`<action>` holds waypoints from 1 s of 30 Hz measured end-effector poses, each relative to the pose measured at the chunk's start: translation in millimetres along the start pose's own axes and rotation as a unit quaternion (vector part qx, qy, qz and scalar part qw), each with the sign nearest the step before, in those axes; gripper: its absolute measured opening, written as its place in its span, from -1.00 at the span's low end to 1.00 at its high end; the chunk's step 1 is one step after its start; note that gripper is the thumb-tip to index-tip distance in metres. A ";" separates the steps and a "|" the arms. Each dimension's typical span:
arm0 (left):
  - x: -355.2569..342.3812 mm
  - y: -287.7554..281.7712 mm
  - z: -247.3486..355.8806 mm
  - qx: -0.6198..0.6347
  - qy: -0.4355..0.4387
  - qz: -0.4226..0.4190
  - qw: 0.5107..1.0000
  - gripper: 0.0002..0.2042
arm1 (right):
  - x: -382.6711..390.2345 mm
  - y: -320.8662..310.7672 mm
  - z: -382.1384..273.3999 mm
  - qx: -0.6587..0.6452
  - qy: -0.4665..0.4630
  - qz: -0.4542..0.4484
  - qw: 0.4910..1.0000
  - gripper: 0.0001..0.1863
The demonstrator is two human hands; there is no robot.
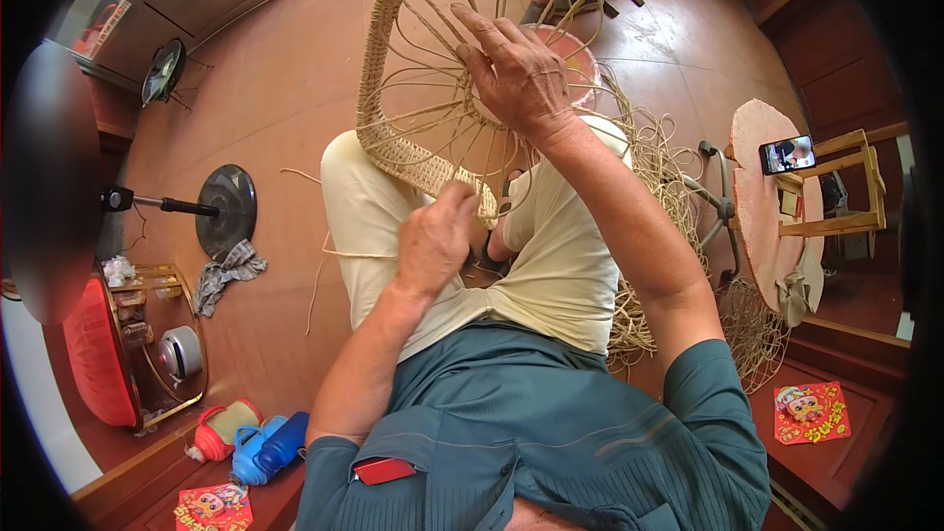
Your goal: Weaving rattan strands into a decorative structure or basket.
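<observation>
A wire basket frame with a rounded square rim leans across my knees. Pale cord is woven tightly round the rim along the top, left and lower edges; the wires on the right are bare. My right hand reaches over the frame's middle, thumb and fingers holding its wires. At the lower end of the weaving is my left hand, closed and slightly blurred, pinching the cord that trails off to the left past my thigh. Its fingertips are partly hidden.
Loose cord lies heaped beside my right leg. Beyond the frame stands a pink basin. At the right a round board carries a phone and a wooden frame. A fan base and a grey cloth are at left.
</observation>
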State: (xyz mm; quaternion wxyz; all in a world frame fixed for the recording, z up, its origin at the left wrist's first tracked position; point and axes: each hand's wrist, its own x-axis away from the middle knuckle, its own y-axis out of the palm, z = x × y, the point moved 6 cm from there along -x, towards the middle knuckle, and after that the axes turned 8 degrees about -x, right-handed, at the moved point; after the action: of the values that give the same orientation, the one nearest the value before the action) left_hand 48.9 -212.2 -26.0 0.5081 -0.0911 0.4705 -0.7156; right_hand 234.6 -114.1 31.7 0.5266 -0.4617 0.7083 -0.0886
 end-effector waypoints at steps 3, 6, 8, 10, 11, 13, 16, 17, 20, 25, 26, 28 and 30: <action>-9.9 27.6 13.7 0.120 -0.080 -0.049 0.988 -0.84 | 1.6 0.9 -2.1 -0.003 -0.008 0.000 1.000 -0.52; -16.0 47.1 15.5 0.101 -0.054 -0.065 0.991 -0.83 | 2.4 2.5 -5.1 -0.011 -0.017 -0.001 1.000 -0.55; -16.3 58.3 13.9 0.082 -0.048 -0.096 0.991 -0.83 | 3.0 3.2 -4.7 -0.013 -0.018 -0.005 1.000 -0.56; -15.6 58.4 12.5 0.076 -0.044 -0.095 0.992 -0.83 | 2.0 -0.7 -6.4 -0.031 -0.054 0.015 0.998 -0.51; -16.9 57.1 13.2 0.068 -0.038 -0.094 0.992 -0.82 | 0.3 -5.0 -6.4 -0.026 -0.058 0.020 0.998 -0.51; -3.7 51.4 5.7 0.076 -0.053 -0.074 0.993 -0.81 | -2.7 -6.7 -3.2 -0.034 -0.010 0.001 0.999 -0.59; 24.7 51.6 -19.0 0.121 -0.114 -0.084 0.982 -0.79 | -5.2 -6.5 -3.4 -0.052 0.006 -0.002 0.999 -0.61; 30.9 49.2 -26.5 0.146 -0.153 -0.083 0.974 -0.80 | -4.3 -6.4 -2.0 -0.041 0.000 0.015 0.999 -0.61; 48.8 43.5 -60.4 0.207 -0.244 -0.061 0.946 -0.82 | -8.6 -6.2 -8.6 -0.078 -0.014 0.040 0.996 -0.62; 32.9 4.6 -62.1 0.286 -0.218 0.075 0.930 -0.83 | -16.9 -18.1 -4.9 -0.141 0.062 0.089 0.984 -0.61; 29.3 0.9 -67.2 0.343 -0.256 0.074 0.901 -0.83 | -16.8 -17.3 -1.8 -0.166 0.089 0.102 0.977 -0.58; 11.7 -18.0 -73.6 0.335 -0.234 0.091 0.908 -0.81 | -15.8 -15.6 5.8 -0.199 0.125 0.124 0.964 -0.54; -8.0 -53.6 -80.5 0.211 -0.212 0.151 0.942 -0.82 | -8.7 -15.6 15.4 -0.245 0.196 0.166 0.935 -0.50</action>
State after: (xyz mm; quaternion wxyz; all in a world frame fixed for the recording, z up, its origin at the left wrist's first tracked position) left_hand -30.8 -156.8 -25.7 0.7059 -0.0593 0.1978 -0.6775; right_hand 256.2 -110.8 40.4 0.2549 -0.4255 0.8639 0.0878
